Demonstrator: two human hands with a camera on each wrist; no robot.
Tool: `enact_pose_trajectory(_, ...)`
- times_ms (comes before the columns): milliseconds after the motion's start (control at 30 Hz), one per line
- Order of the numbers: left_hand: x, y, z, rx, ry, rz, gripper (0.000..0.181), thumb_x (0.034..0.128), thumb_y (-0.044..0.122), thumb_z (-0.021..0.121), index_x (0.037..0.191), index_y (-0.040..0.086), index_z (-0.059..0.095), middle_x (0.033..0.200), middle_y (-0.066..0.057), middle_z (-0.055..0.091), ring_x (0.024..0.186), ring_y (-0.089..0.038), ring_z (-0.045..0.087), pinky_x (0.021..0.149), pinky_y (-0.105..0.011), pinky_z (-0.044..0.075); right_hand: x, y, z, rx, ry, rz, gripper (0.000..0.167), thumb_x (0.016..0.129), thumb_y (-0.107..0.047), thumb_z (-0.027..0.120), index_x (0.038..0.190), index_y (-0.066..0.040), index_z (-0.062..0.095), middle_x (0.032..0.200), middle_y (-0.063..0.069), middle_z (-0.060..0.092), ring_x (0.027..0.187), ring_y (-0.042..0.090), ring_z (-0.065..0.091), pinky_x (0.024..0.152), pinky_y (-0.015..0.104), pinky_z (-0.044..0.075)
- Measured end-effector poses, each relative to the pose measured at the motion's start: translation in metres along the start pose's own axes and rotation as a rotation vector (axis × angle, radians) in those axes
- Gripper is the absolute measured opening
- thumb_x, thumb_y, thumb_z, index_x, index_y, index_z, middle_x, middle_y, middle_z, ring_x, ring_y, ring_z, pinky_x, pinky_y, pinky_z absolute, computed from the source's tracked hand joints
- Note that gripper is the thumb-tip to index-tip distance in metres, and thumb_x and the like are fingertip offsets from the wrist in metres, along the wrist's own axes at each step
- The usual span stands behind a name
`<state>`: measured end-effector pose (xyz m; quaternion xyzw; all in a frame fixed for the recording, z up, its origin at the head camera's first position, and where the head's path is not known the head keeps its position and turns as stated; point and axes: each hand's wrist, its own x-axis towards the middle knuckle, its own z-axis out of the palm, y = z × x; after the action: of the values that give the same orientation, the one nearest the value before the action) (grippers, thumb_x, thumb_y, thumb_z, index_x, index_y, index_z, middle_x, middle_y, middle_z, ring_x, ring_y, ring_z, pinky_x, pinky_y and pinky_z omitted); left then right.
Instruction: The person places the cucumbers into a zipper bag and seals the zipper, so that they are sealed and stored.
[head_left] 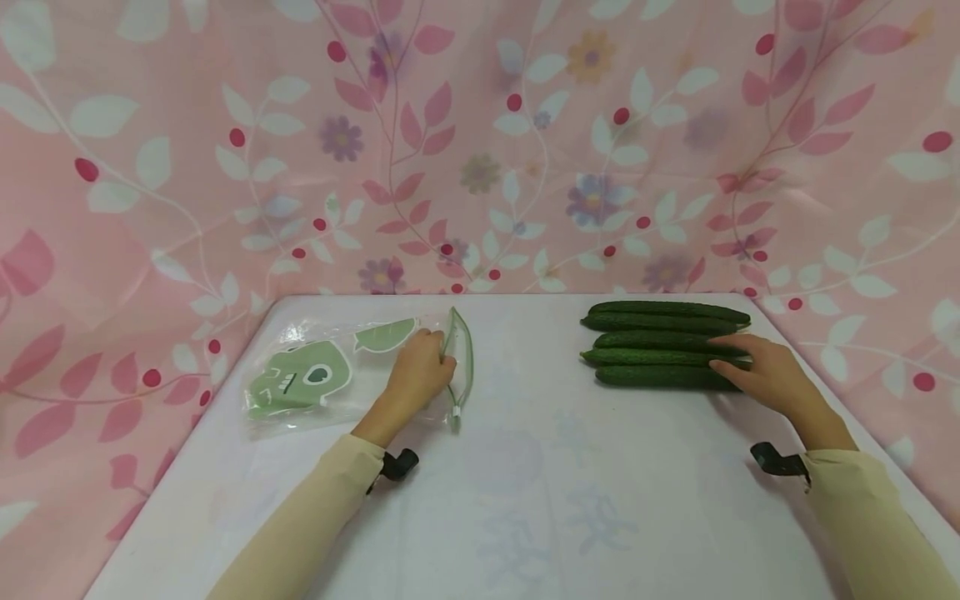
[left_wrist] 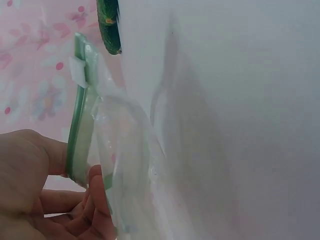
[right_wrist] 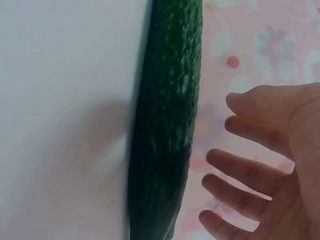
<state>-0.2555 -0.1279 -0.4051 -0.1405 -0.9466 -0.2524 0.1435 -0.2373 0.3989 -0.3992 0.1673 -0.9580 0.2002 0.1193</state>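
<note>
A clear slider zip bag [head_left: 303, 375] with a green cartoon print lies on the left of the table, its green-edged mouth to the right. My left hand [head_left: 417, 371] grips the bag near its mouth; in the left wrist view the fingers [left_wrist: 95, 207] curl at the plastic beside the green zip strip [left_wrist: 76, 130]. Several dark green cucumbers [head_left: 652, 377] lie side by side at the right. Over the right ends of the nearer ones hovers my right hand [head_left: 780, 379], its fingers spread. The right wrist view shows those fingers [right_wrist: 245, 170] apart from the nearest cucumber [right_wrist: 167, 100].
The white table [head_left: 525, 467] has its far edge against a pink floral curtain [head_left: 480, 167], which also hangs at both sides. Black wrist cameras [head_left: 780, 460] stick out from both sleeves. A gap of bare tabletop lies between bag and cucumbers.
</note>
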Motion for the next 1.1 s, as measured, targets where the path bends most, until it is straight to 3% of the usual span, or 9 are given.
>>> enact_pose_trajectory(267, 0.001, -0.002, -0.002, -0.027, 0.035, 0.013, 0.010, 0.0856, 0.006, 0.067, 0.081, 0.000, 0.060, 0.083, -0.016, 0.058, 0.078, -0.031, 0.057, 0.070, -0.047, 0.050, -0.006, 0.011, 0.002, 0.021, 0.001, -0.020, 0.029, 0.092, -0.012, 0.079, 0.118, -0.001, 0.074, 0.107, 0.019, 0.073, 0.099, 0.042, 0.068, 0.081, 0.054, 0.053)
enact_pose_trajectory(367, 0.002, -0.003, -0.002, -0.031, 0.031, 0.012, 0.009, 0.0858, 0.006, 0.067, 0.083, -0.001, 0.062, 0.084, -0.016, 0.059, 0.078, -0.031, 0.057, 0.070, -0.046, 0.050, -0.009, 0.017, 0.003, 0.044, -0.022, -0.007, 0.028, 0.093, -0.014, 0.079, 0.117, -0.002, 0.074, 0.108, 0.017, 0.074, 0.100, 0.043, 0.069, 0.081, 0.051, 0.054)
enact_pose_trajectory(467, 0.002, -0.003, -0.004, -0.039, 0.019, 0.002, 0.010, 0.0863, 0.006, 0.068, 0.087, -0.003, 0.065, 0.085, -0.016, 0.059, 0.079, -0.030, 0.058, 0.071, -0.046, 0.051, -0.013, 0.026, 0.004, 0.066, -0.051, 0.015, 0.029, 0.094, -0.017, 0.079, 0.119, -0.004, 0.074, 0.112, 0.017, 0.073, 0.103, 0.040, 0.068, 0.083, 0.040, 0.055)
enact_pose_trajectory(767, 0.004, -0.004, -0.005, -0.051, 0.026, 0.009, 0.010, 0.0869, 0.009, 0.066, 0.086, -0.002, 0.066, 0.075, -0.010, 0.055, 0.077, -0.029, 0.057, 0.069, -0.044, 0.049, -0.020, 0.041, 0.005, 0.099, -0.152, 0.069, 0.046, 0.088, -0.028, 0.086, 0.127, -0.011, 0.072, 0.127, 0.019, 0.066, 0.115, 0.039, 0.058, 0.087, 0.045, 0.048)
enact_pose_trajectory(967, 0.003, -0.006, -0.009, -0.091, 0.035, -0.003, 0.009, 0.0860, 0.008, 0.064, 0.080, 0.002, 0.062, 0.068, -0.007, 0.051, 0.066, -0.026, 0.051, 0.061, -0.040, 0.043, -0.021, 0.045, 0.009, 0.118, -0.177, 0.094, 0.048, 0.088, -0.031, 0.085, 0.130, -0.010, 0.072, 0.135, 0.026, 0.061, 0.121, 0.046, 0.053, 0.091, 0.063, 0.044)
enact_pose_trajectory(1100, 0.003, -0.007, -0.012, -0.120, 0.033, -0.026, 0.010, 0.0869, 0.009, 0.063, 0.088, -0.001, 0.066, 0.069, -0.005, 0.052, 0.065, -0.024, 0.051, 0.061, -0.038, 0.042, -0.025, 0.048, 0.009, 0.142, -0.173, 0.105, 0.048, 0.091, -0.034, 0.083, 0.132, -0.012, 0.071, 0.137, 0.028, 0.059, 0.127, 0.051, 0.049, 0.093, 0.069, 0.041)
